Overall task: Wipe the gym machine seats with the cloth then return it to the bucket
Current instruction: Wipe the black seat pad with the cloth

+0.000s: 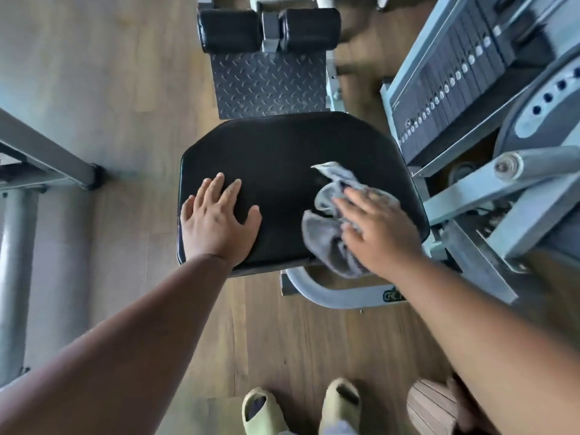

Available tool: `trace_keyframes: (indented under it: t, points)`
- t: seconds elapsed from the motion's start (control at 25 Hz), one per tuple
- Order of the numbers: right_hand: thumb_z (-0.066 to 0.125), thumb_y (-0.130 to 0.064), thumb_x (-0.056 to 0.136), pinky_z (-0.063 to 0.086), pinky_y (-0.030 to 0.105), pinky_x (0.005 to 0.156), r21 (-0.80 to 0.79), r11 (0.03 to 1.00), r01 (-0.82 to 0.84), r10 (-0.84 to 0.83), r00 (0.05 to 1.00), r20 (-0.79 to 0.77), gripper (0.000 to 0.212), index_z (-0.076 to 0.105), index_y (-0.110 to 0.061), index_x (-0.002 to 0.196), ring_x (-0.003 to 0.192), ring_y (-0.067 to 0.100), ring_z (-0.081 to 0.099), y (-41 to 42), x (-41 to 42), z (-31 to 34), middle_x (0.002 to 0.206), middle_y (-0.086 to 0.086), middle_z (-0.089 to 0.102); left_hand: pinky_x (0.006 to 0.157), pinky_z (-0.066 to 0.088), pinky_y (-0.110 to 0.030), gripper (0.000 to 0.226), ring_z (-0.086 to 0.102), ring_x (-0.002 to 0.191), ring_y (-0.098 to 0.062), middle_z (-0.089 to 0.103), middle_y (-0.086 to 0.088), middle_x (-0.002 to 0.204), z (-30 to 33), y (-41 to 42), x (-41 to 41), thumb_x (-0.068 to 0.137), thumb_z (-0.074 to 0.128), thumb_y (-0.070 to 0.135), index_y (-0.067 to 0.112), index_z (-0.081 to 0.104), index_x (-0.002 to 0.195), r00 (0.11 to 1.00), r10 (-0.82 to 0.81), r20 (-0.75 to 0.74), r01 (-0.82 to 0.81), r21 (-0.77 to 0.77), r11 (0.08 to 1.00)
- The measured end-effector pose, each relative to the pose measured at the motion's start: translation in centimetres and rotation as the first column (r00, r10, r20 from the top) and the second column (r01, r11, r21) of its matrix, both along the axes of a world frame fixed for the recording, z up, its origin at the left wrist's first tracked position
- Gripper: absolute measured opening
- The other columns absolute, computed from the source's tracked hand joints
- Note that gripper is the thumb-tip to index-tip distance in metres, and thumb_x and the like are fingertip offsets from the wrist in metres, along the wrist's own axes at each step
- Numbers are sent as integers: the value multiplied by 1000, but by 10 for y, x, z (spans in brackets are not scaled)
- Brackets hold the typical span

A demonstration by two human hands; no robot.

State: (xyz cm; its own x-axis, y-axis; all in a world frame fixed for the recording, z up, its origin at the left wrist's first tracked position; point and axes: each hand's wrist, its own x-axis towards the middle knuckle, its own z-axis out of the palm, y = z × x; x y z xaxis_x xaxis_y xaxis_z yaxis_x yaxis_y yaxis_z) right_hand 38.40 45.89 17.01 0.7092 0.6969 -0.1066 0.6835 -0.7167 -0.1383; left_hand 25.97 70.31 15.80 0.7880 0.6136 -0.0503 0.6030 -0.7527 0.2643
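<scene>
The black padded seat of the gym machine is seen from above, with the weight stack just beside its right edge. The left hand is laid flat on the seat's near left part, fingers straight and spread. The grey cloth is pressed onto the near right part, overhanging the edge, under the blurred right hand, whose fingers appear straight and apart.

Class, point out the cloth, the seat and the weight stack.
cloth [323, 237], head view, on its lower grey fold.
seat [276, 158], head view, on the bare black pad.
weight stack [445, 98], head view, on the dark plates.
</scene>
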Motion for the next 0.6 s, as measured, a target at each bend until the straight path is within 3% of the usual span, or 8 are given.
trace_keyframes:
  t: [0.12,0.36,0.48,0.6]
  points:
    - [33,-41,89,23,42,120,23,976,215,-215,976,23,60,46,-30,146,142,24,35,-24,20,-1,157,-3,38,123,13,-39,62,18,151,-15,29,6,162,-2,-2,-1,92,41,60,34,43,148,1000,0,9,0,25,1000]
    - [34,-42,96,17,37,120,115,950,291,-295,955,21,52,41,-39,147,147,14,26,-16,13,-5,159,-14,30,122,14,-38,62,16,151,-12,25,11,163,-5,-2,-3,94,36,63,39,38,150,999,-26,25,24,67,997]
    - [40,-40,96,26,32,114,213,939,271,-291,954,69,48,49,-39,143,143,11,33,-17,10,-6,156,-16,36,119,18,-41,60,21,150,-12,26,14,162,-5,-2,-3,94,36,63,41,38,149,998,-34,47,30,78,996]
    - [39,-43,93,39,37,101,264,928,264,-304,944,126,45,56,-40,135,134,17,46,-18,5,-9,150,-17,45,116,27,-45,50,33,144,-19,36,14,157,-11,1,-2,91,36,62,50,47,138,987,-75,139,65,74,995]
